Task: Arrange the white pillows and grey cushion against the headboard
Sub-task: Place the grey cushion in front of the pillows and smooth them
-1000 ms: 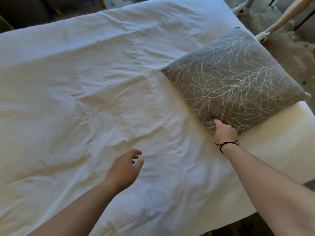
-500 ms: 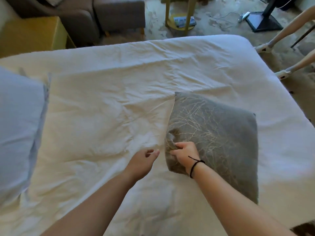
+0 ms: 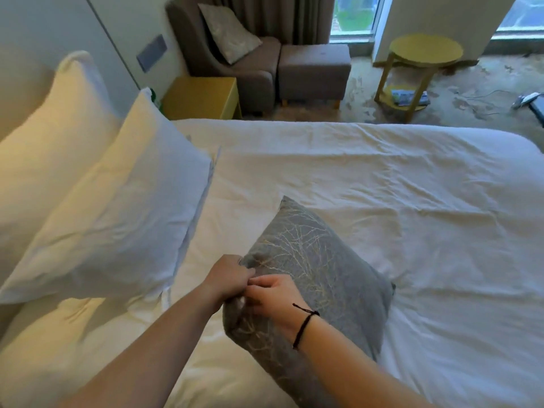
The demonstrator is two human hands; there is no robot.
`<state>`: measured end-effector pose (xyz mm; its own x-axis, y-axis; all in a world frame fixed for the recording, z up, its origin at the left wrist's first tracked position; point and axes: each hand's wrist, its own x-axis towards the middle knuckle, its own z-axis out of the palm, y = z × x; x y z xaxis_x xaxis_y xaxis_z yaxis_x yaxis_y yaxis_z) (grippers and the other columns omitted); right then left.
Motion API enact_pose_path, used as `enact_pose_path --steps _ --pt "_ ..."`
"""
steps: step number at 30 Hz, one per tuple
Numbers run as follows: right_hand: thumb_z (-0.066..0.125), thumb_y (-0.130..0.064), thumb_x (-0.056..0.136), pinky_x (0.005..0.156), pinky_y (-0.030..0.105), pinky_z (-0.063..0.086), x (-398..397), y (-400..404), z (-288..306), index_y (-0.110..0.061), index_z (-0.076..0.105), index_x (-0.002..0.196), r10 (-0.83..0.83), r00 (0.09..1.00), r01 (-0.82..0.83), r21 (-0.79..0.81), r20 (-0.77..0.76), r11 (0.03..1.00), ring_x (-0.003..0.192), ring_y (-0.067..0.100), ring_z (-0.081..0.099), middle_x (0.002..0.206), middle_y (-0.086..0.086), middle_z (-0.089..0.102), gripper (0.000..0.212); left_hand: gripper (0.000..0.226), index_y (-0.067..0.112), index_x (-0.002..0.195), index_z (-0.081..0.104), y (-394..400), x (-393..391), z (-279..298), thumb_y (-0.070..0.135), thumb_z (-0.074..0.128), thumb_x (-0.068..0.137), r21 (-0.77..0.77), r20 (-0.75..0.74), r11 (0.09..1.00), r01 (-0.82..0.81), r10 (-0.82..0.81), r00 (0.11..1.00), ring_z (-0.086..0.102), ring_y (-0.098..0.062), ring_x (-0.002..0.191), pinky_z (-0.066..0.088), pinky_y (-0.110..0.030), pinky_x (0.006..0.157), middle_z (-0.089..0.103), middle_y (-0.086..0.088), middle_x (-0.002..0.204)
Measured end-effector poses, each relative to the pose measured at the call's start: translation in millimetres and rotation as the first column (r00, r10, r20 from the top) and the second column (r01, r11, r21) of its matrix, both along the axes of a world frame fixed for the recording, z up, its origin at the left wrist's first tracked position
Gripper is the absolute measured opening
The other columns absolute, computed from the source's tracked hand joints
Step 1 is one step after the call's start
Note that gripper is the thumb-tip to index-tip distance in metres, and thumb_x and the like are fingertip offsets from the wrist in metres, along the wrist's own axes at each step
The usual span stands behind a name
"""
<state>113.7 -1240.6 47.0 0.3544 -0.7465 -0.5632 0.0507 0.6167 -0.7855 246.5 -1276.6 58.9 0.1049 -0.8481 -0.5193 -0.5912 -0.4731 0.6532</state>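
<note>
Far left of the grip: two plump white fabric pillows stand propped on edge, the rear pillow (image 3: 44, 148) against the pale headboard (image 3: 17, 81), the front pillow (image 3: 117, 219) leaning on the rear one and overlapping it. Both rest on the wrinkled white bed sheet (image 3: 382, 201).

At the grip: the left hand (image 3: 228, 279) is closed on the near upper edge of the grey square fabric cushion with a pale branch pattern (image 3: 312, 278), fingers curled over the fabric. The right hand (image 3: 275, 295), a thin black cord band (image 3: 303, 323) at its wrist, pinches the same edge just beside the left hand; the two hands touch. The cushion is tilted up on the sheet, its far corner pointing away from the grip, well apart from the pillows to the left.

Beyond the grip, past the bed: a brown upholstered armchair (image 3: 250, 69) carrying a second patterned cushion (image 3: 229, 32), a brown footstool (image 3: 313, 72), then a round yellow side table (image 3: 424, 51) to the right.
</note>
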Motion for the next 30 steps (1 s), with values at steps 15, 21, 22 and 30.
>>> enact_pose_path --steps 15,21,22,30 --pt "0.052 -0.021 0.09 0.098 0.041 0.046 -31 -149 57 -0.033 0.06 0.122 0.229 -0.109 -0.988 0.13 -0.967 0.079 0.112 0.023 0.055 0.123 -0.004 0.061 0.035 0.038 0.034 0.052 0.054 35 6 55 0.029 0.053 0.09 -0.167 0.31 0.93 0.328 -0.266 0.913 0.055 -0.018 0.062 0.043 -0.032 0.057 0.053 0.005 0.056" --pt "0.058 -0.032 0.092 0.085 0.036 0.051 10 -166 83 -0.027 0.067 0.103 0.081 0.01 -0.997 -0.003 -0.997 0.082 0.097 0.019 0.057 0.103 -0.004 0.065 0.014 0.025 0.037 0.089 0.073 33 76 68 0.034 0.049 0.094 -0.271 0.356 0.94 0.206 -0.101 0.929 0.06 -0.011 0.078 0.044 -0.025 0.061 0.07 0.012 0.082" --pt "0.057 -0.031 0.093 0.083 0.037 0.052 19 -167 87 -0.027 0.067 0.101 0.043 0.065 -0.993 -0.061 -0.997 0.097 0.095 0.019 0.058 0.1 -0.004 0.066 0.014 0.026 0.039 0.093 0.074 30 92 71 0.034 0.048 0.094 -0.304 0.34 0.936 0.177 -0.067 0.938 0.06 -0.012 0.08 0.049 -0.028 0.066 0.071 0.013 0.084" --pt "0.054 -0.023 0.093 0.086 0.035 0.052 142 -213 154 -0.032 0.071 0.103 -0.148 0.186 -0.973 -0.203 -0.971 0.107 0.097 0.017 0.059 0.103 -0.009 0.067 0.021 0.021 0.04 0.091 0.075 -15 221 88 0.031 0.057 0.094 -0.507 0.069 0.862 0.003 0.038 0.997 0.063 0.0 0.079 0.049 -0.02 0.068 0.072 0.02 0.081"
